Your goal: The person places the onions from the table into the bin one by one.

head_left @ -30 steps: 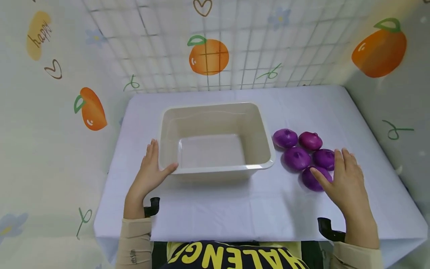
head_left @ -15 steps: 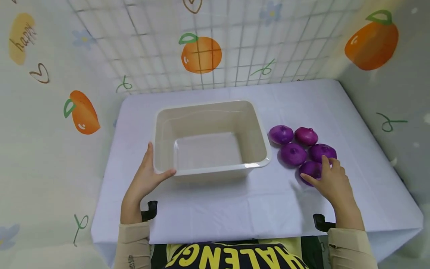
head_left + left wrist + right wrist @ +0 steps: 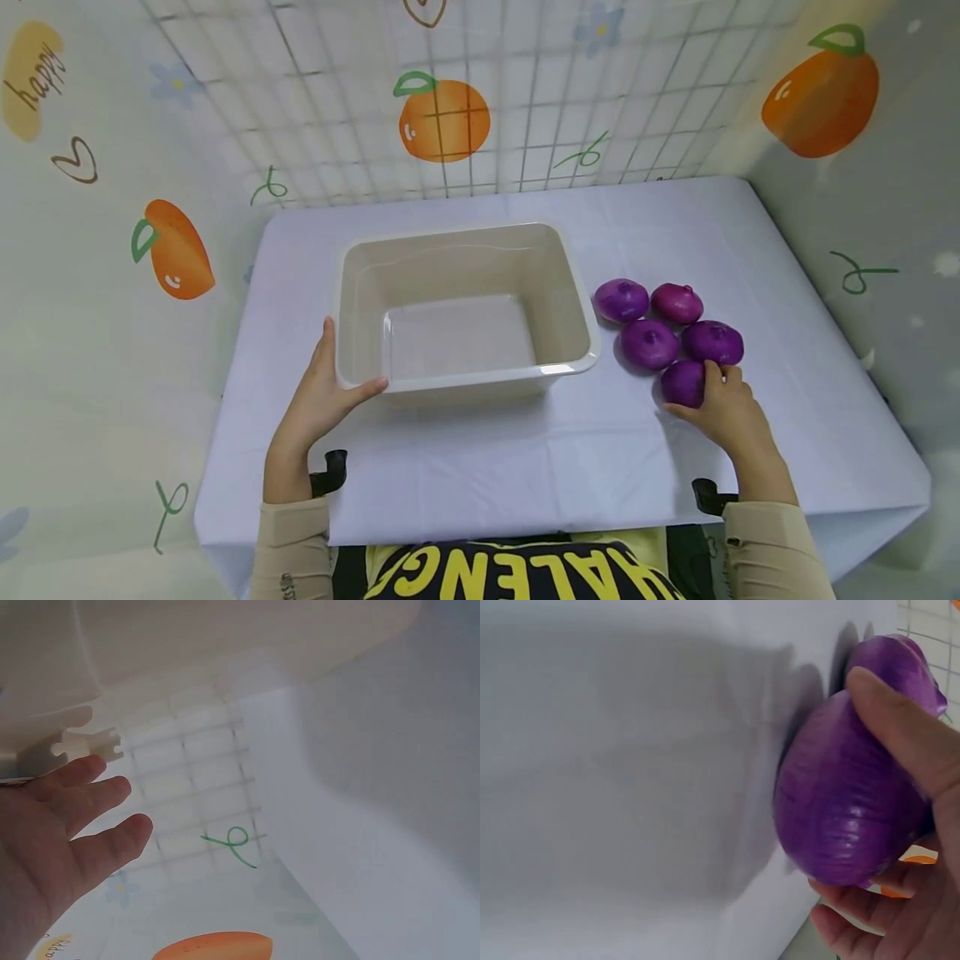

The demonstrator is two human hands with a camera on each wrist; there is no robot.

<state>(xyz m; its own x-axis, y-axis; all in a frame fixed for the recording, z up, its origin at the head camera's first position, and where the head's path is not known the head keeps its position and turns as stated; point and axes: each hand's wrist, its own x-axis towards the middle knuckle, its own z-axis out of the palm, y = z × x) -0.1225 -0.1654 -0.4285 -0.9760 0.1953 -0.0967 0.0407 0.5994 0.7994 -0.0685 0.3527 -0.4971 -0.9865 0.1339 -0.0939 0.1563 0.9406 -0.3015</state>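
In the head view my right hand [image 3: 726, 410] grips the nearest of several purple onions [image 3: 682, 383], thumb on its near-left side. Close up in the right wrist view, the held onion [image 3: 847, 791] is glossy, with the thumb [image 3: 889, 712] across its top and the fingers curled beneath. It sits low over the white cloth, against its shadow. My left hand [image 3: 317, 398] is at the front left corner of a deep beige plastic bin [image 3: 472, 385], thumb on the rim. Its fingers [image 3: 112, 844] extend straight along the bin's outer side.
Another onion [image 3: 648, 344] and three more lie grouped just right of the bin. A white cloth [image 3: 480, 467] covers the table. Behind stands a white wire grid [image 3: 525, 108], and printed curtains [image 3: 82, 333] close in both sides.
My right hand has come down and left onto the nearest onion and closed round it. My left thumb has settled at the bin's corner. The head view has shifted slightly.
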